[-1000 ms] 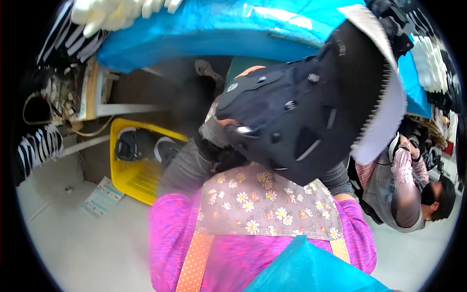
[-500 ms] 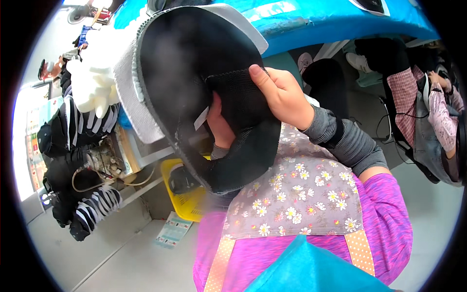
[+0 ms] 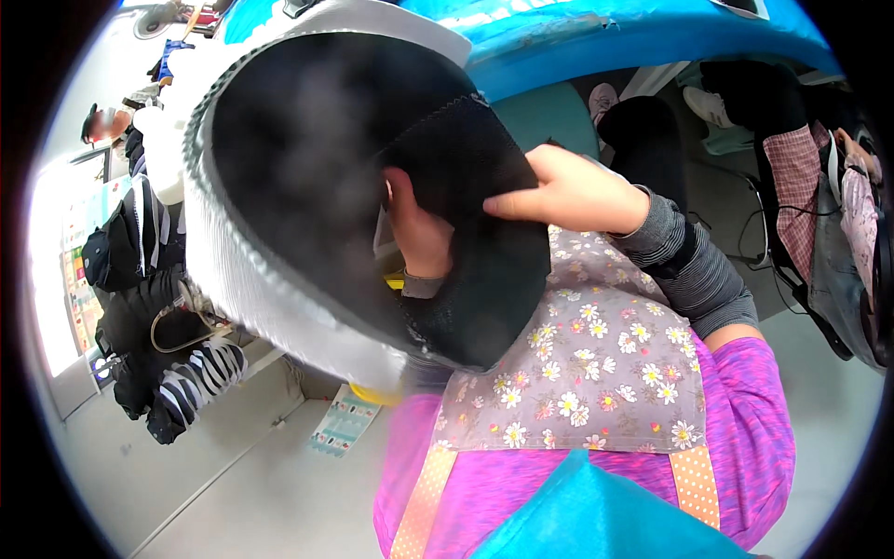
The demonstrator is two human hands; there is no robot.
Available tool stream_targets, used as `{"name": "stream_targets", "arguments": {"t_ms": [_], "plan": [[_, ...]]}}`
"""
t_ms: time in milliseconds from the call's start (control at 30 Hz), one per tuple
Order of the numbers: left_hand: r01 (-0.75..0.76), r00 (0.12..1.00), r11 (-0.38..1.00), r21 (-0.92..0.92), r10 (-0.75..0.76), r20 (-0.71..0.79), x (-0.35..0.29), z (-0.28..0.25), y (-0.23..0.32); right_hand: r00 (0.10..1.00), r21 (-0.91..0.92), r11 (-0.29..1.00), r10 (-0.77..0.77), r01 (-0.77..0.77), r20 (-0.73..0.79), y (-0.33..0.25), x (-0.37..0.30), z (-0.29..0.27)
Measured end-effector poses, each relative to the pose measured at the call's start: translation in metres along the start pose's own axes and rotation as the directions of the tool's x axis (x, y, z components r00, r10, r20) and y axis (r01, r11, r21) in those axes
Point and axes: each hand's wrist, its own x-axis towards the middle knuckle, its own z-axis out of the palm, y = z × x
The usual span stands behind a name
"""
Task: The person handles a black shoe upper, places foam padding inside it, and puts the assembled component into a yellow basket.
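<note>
Close in front of me is a shoe upper (image 3: 307,121), with a dark lining toward me and a white ribbed outer face along its left side. It hangs tilted between both hands. My left hand (image 3: 424,238) shows through its opening, with the thumb raised against the dark material; the other fingers are hidden behind it. At the right edge my right hand (image 3: 582,191) pinches the dark material, thumb on the near face and fingers curled behind. A hazy blur lies over part of the lining.
A blue-covered table (image 3: 596,47) curves across the top. On the left, bundles of black-and-white shoe parts (image 3: 200,377) hang by a bench. A yellow basket (image 3: 372,395) shows below the upper, near a printed sheet (image 3: 345,424) on the floor. Another person's legs (image 3: 792,186) are at the right.
The shoe upper has shifted left and turned, showing more of its white outer side. My right thumb has moved lower on the dark material. Less of the yellow basket shows.
</note>
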Motion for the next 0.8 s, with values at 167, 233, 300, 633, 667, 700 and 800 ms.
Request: {"name": "stream_targets", "arguments": {"t_ms": [167, 233, 300, 633, 667, 700, 800], "plan": [[0.117, 0.987, 0.985, -0.126, -0.101, 0.125, 0.001, -0.006, 0.001, 0.784, 0.269, 0.785, -0.394, 0.559, -0.480, 0.017, 0.014, 0.006], [0.132, 0.977, 0.980, -0.148, -0.103, 0.188, -0.003, -0.010, -0.008, 0.737, 0.291, 0.727, -0.418, 0.622, -0.531, 0.026, 0.013, 0.009], [0.134, 0.955, 0.983, -0.125, -0.094, 0.282, -0.004, -0.013, -0.014, 0.758, 0.316, 0.731, -0.405, 0.604, -0.512, 0.031, 0.008, 0.010], [-0.076, 0.976, 0.996, 0.054, 0.063, 0.211, -0.011, 0.046, 0.025, 0.786, 0.176, 0.811, -0.448, 0.557, -0.426, 0.071, 0.030, 0.025], [-0.098, 0.977, 0.995, 0.034, 0.090, 0.193, -0.008, 0.042, 0.026, 0.817, 0.213, 0.819, -0.433, 0.533, -0.380, 0.074, 0.030, 0.026], [-0.150, 0.971, 0.984, 0.093, 0.129, 0.203, -0.006, 0.034, 0.028, 0.858, 0.288, 0.821, -0.405, 0.494, -0.316, 0.073, 0.029, 0.028], [-0.217, 0.966, 0.972, 0.092, 0.201, 0.160, -0.003, 0.020, 0.034, 0.950, 0.634, 0.730, -0.310, 0.257, -0.028, 0.090, 0.029, 0.022]]}}
